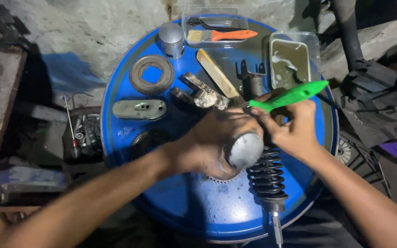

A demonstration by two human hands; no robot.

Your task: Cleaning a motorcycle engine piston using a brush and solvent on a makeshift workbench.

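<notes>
gripping: my left hand (212, 142) is wrapped around a grey metal cylinder (245, 150), fingers curled tight about its side, its round end face turned up toward me.
right hand: my right hand (295, 131) pinches a green-handled tool (290, 96), fingers closed on the handle; the handle points off toward 2 o'clock and its working end dips behind my left fingers, so i cannot tell what the tip touches.
cylinder's place: near the middle of the blue drum top (198, 206), slightly toward 4 o'clock, held up off the surface, just beside the black coil spring shock absorber (267, 177).
shock absorber: lies under my right wrist, running down toward 5 o'clock, its thin rod end past the drum's edge.
toothed gear ring (151, 74): flat on the drum at 10 o'clock.
small piston (171, 39): upright at 11 o'clock, near the gear ring.
clear tray (235, 20): at 12 o'clock, holding an orange-handled brush (221, 35).
tub of murky liquid (291, 62): at 1 o'clock, well apart from the brush tray.
oval metal cover (139, 109): at 9 o'clock, below the gear ring.
greasy metal part (204, 94): just above my left hand, beside a wooden stick (217, 73).
</notes>
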